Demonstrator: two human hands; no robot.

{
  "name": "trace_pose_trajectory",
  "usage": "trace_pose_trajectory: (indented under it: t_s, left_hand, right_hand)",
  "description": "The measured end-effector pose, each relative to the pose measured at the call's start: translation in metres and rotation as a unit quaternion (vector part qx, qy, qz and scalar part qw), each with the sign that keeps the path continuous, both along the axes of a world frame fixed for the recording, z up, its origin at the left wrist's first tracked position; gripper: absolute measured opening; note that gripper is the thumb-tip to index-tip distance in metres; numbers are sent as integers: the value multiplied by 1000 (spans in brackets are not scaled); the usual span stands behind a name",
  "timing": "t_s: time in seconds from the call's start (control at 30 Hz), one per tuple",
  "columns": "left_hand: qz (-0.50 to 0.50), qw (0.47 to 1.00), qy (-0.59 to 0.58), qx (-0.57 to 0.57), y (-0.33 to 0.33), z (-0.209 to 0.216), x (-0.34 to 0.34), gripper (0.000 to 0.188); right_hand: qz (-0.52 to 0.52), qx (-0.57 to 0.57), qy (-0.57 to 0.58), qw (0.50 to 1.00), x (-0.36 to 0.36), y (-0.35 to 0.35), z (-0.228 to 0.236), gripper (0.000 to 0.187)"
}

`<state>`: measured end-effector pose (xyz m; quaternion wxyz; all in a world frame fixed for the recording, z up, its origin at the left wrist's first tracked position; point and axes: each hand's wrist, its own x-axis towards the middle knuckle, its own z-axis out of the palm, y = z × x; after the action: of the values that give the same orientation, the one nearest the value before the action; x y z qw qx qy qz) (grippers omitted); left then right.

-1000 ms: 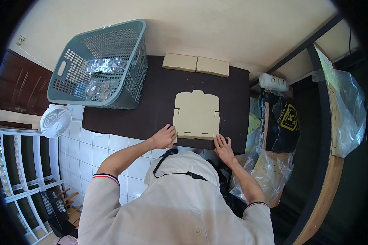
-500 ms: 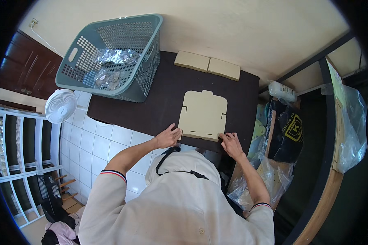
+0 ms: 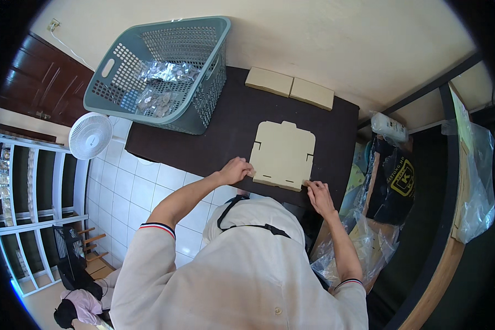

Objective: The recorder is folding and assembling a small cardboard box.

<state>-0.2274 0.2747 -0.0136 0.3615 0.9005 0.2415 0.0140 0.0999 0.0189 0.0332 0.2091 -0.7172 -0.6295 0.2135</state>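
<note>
In front of me a tan cardboard box lies on the dark tabletop, its large panel flat and a tab sticking out at the far edge. Slots and small cuts show along its sides and near edge. My left hand is closed, with thumb and fingertips pinching the near left corner. At the near right corner, my right hand has its fingers bent against the cardboard, closed on the edge there. The fingertips of both hands are partly hidden by the box's edge.
Two flat cardboard boxes lie along the wall. A grey-green laundry basket with clear plastic packets stands on the table's left. A white fan is beyond it. Plastic bags and a dark rack post are at right.
The whole view has shifted slightly, moving the scene to the right. My left hand has moved a little up the box's corner; my right hand stays at the near right corner.
</note>
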Motion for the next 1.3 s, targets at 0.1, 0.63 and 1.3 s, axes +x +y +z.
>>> trace_pose_trajectory:
  t_s: [0.1,0.63,1.3]
  left_hand:
    - [58,996,-5,-65,0,0,6,16]
    - [-134,964,-167,155,-8,6,-10,22]
    - [276,947,-101,-133,-22,-22,20,5]
  right_hand:
    - [-44,-21,37,998,3,-2,-6,32]
    - [-4,-27,42,999,-1,-13,7,61]
    - [-215,16,179,960,10,19,-40,14]
